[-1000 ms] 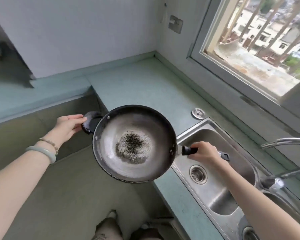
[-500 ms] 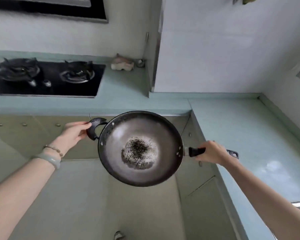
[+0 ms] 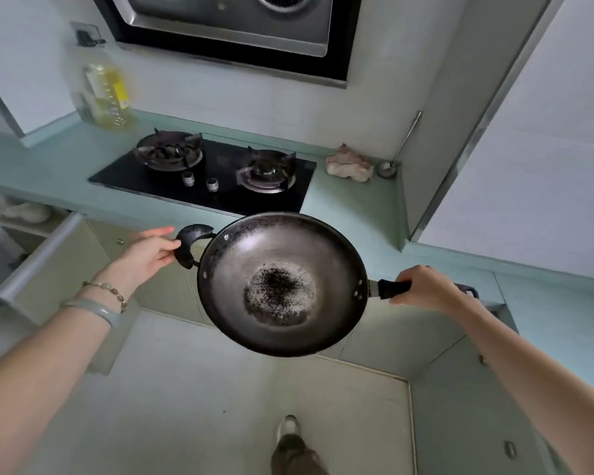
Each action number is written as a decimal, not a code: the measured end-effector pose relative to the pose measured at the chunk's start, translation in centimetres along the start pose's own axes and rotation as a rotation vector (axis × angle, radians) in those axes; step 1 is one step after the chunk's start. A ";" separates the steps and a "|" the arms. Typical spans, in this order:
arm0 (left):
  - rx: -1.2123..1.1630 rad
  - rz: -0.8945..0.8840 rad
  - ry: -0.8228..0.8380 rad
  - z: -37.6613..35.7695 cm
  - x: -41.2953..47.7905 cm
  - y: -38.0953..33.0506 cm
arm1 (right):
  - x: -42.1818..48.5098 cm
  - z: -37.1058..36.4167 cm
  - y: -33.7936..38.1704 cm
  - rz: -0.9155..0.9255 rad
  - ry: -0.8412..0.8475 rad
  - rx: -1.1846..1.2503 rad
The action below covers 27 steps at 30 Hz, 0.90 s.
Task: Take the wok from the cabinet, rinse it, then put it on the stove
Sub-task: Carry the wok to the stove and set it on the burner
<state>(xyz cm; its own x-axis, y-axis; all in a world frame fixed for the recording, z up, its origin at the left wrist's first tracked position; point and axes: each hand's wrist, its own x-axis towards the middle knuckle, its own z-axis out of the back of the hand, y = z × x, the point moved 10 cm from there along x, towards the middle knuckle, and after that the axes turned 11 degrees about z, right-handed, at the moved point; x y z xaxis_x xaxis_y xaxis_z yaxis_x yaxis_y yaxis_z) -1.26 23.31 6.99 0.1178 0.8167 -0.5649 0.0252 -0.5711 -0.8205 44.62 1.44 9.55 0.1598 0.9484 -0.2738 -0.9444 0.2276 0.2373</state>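
I hold a dark round wok (image 3: 282, 255) level in the air over the floor, in front of the counter. Its bottom shows a rough black-speckled patch. My left hand (image 3: 148, 253) grips the small black loop handle on the wok's left side. My right hand (image 3: 426, 289) is closed around the long black handle on the right. The black glass stove (image 3: 220, 193) with two gas burners lies on the pale green counter just beyond the wok, both burners bare.
A range hood (image 3: 234, 29) hangs above the stove. A bottle of yellow oil (image 3: 105, 94) stands at the counter's back left, a crumpled cloth (image 3: 348, 166) and a ladle (image 3: 400, 145) to the stove's right. A cabinet door (image 3: 38, 265) stands open at left. My foot (image 3: 290, 437) is on the floor.
My view has swung left from the sink and window to the stove. The wok, held in both hands throughout, has travelled from beside the sink to in front of the stove.
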 end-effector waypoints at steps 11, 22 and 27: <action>-0.111 -0.015 -0.119 0.7 13.6 -8.9 | 21.1 5.0 1.9 0.075 0.014 -0.063; -0.126 0.002 -0.083 -1.5 27.0 -17.9 | 34.7 9.7 2.5 0.024 0.018 -0.061; -0.112 0.042 0.008 -3.9 34.5 -23.1 | 39.6 10.7 2.6 -0.033 0.009 -0.052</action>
<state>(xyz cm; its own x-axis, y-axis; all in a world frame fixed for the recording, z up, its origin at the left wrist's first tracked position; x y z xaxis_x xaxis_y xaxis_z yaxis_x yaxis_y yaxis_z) 6.11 64.38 6.81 0.1288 0.7918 -0.5971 0.1308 -0.6104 -0.7812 51.58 41.92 9.35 0.1884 0.9387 -0.2886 -0.9525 0.2463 0.1793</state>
